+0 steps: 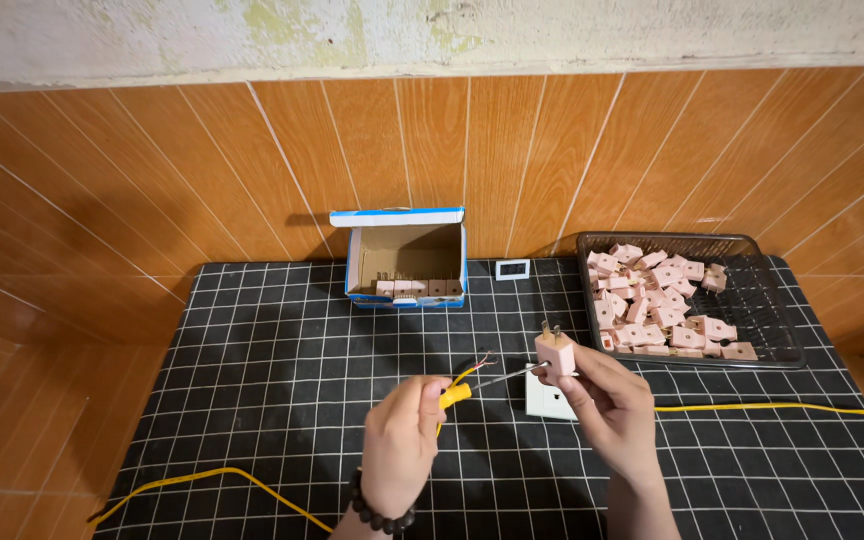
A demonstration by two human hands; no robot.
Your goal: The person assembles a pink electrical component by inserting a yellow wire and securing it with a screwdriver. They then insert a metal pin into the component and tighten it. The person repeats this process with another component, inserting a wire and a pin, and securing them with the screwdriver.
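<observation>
Right hand (607, 395) pinches a small pink plastic plug (554, 353) between thumb and fingertips, its two metal prongs pointing up and slightly away, above a white square socket plate (549, 400) on the black gridded mat (252, 400). Left hand (402, 440) is closed around a yellow-handled screwdriver (467, 388), whose long axis runs left to right, the thin shaft tipped slightly up with its tip at the plug's side. A yellow cable (762, 407) crosses the mat; a black mesh tray (772, 300) of pink plugs sits right, an open cardboard box (407, 255) behind.
</observation>
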